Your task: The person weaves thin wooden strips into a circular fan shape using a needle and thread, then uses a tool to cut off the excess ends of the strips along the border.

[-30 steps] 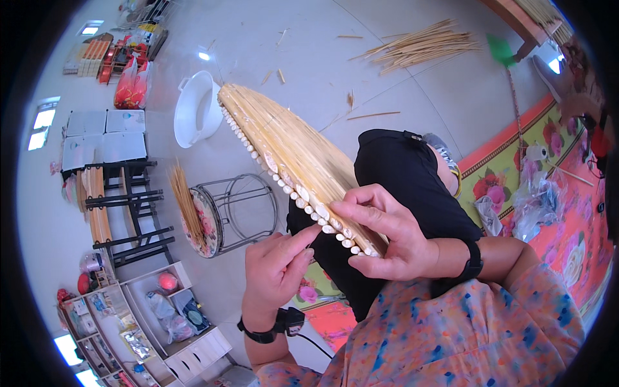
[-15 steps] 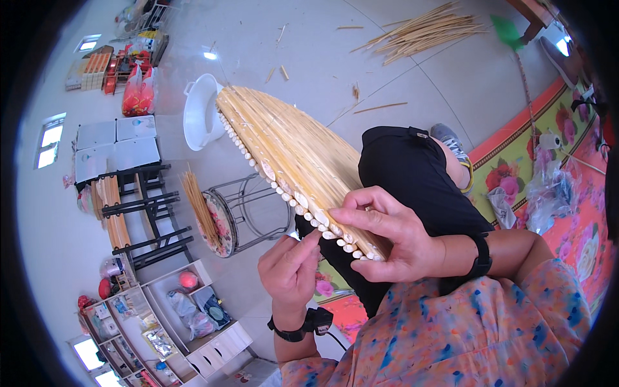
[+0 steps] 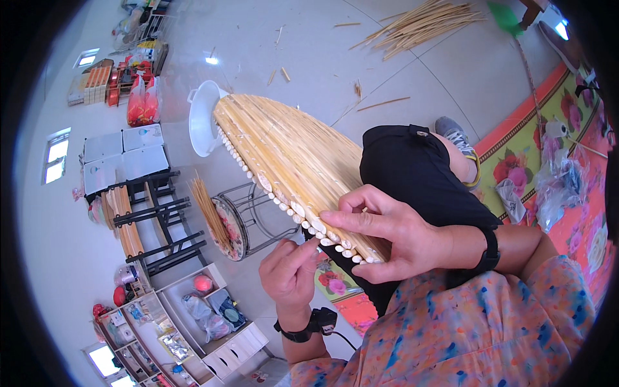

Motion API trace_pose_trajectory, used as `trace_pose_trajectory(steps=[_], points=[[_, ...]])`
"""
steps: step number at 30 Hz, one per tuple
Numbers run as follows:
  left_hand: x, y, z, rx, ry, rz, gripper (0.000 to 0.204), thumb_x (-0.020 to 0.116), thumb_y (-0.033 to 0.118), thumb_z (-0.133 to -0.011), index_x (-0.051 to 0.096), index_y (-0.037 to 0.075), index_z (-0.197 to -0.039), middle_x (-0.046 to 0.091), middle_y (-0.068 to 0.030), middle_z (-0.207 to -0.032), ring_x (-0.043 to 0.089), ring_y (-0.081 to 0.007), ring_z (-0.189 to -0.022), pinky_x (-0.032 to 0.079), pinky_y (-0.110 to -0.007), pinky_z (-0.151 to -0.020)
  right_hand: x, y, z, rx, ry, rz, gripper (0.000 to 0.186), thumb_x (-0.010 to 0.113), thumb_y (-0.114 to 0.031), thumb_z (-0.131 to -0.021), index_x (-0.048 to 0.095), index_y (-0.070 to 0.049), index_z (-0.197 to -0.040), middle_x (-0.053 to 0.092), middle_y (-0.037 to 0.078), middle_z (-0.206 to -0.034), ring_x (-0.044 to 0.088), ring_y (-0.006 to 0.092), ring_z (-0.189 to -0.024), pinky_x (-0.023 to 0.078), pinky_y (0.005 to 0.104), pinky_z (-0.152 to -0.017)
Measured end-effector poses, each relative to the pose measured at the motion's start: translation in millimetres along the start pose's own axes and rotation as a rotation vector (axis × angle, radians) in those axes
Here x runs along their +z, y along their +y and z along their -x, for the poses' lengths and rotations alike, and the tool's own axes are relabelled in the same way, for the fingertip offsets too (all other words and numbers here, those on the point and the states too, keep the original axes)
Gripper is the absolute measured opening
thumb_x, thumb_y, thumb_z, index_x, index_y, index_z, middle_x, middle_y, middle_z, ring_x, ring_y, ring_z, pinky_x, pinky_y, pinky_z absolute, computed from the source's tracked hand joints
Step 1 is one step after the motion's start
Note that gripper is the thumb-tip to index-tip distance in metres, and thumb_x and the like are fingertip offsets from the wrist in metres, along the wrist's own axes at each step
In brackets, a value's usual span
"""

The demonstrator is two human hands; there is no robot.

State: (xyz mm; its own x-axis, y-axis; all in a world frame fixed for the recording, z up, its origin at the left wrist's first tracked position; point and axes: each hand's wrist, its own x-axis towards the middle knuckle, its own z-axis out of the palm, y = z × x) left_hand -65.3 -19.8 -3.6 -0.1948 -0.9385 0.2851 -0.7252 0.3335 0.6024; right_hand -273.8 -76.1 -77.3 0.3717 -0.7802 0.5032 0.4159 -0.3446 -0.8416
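Note:
A tapering panel of bound yellow straw stalks [image 3: 284, 155], with white cut ends along its near edge, lies slanted across my lap, over my black-clad leg [image 3: 406, 164]. My right hand [image 3: 380, 232] grips its near end, thumb and fingers around the edge. My left hand [image 3: 290, 267] is closed just below that edge, index fingertip at the cut ends; whatever it pinches, if anything, is too small to make out.
Loose stalks [image 3: 419, 32] lie on the tiled floor. A white basin [image 3: 201, 119] is beyond the panel. More stalks [image 3: 209, 213] rest on a round stool [image 3: 233, 235]. Folded chairs [image 3: 155, 219], shelves [image 3: 167, 322], a floral mat [image 3: 516, 168] and a green-headed tool [image 3: 506, 19] surround me.
The view has shifted, so the surroundings appear slightly further right. My left hand has moved a little with the panel's edge, its fingers more curled. My right hand keeps its grip.

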Motion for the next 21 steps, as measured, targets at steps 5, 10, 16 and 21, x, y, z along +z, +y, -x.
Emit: trace_pose_trajectory(steps=[5, 10, 16, 21], points=[[5, 1, 0, -0.048, 0.056, 0.029, 0.012, 0.070, -0.004, -0.080, 0.068, -0.003, -0.092, 0.047, -0.0043, -0.060, 0.043, -0.0136, -0.052, 0.031, -0.026, -0.048, 2, 2, 0, 0.006, 0.005, -0.044, 0.071, 0.076, -0.009, -0.071, 0.053, -0.007, -0.139, 0.050, 0.013, -0.112, 0.055, 0.0261, -0.098, 0.049, 0.0321, -0.082], [14, -8, 3, -0.031, 0.121, 0.122, 0.017, 0.072, -0.003, -0.078, 0.070, -0.002, -0.095, 0.047, -0.0042, -0.059, 0.043, -0.0151, -0.051, 0.032, -0.027, -0.048, 3, 2, 2, 0.020, 0.017, -0.060, 0.071, 0.076, -0.008, -0.071, 0.054, -0.007, -0.138, 0.050, 0.013, -0.113, 0.055, 0.0257, -0.099, 0.048, 0.0317, -0.085], [14, -6, 0, 0.022, 0.129, 0.098, 0.013, 0.071, -0.002, -0.080, 0.069, -0.003, -0.093, 0.053, -0.0053, -0.060, 0.046, -0.0152, -0.051, 0.035, -0.027, -0.049, 5, 3, 2, 0.020, 0.016, -0.053, 0.070, 0.076, -0.008, -0.071, 0.055, -0.006, -0.138, 0.051, 0.013, -0.113, 0.055, 0.0259, -0.100, 0.048, 0.0319, -0.085], [17, -5, -2, 0.023, 0.135, 0.121, 0.013, 0.072, -0.001, -0.081, 0.069, -0.002, -0.094, 0.054, -0.0052, -0.060, 0.048, -0.0160, -0.051, 0.036, -0.027, -0.049, 4, 2, 2, 0.026, 0.011, -0.048, 0.071, 0.076, -0.008, -0.071, 0.054, -0.006, -0.138, 0.050, 0.014, -0.113, 0.055, 0.0263, -0.101, 0.048, 0.0323, -0.086]])
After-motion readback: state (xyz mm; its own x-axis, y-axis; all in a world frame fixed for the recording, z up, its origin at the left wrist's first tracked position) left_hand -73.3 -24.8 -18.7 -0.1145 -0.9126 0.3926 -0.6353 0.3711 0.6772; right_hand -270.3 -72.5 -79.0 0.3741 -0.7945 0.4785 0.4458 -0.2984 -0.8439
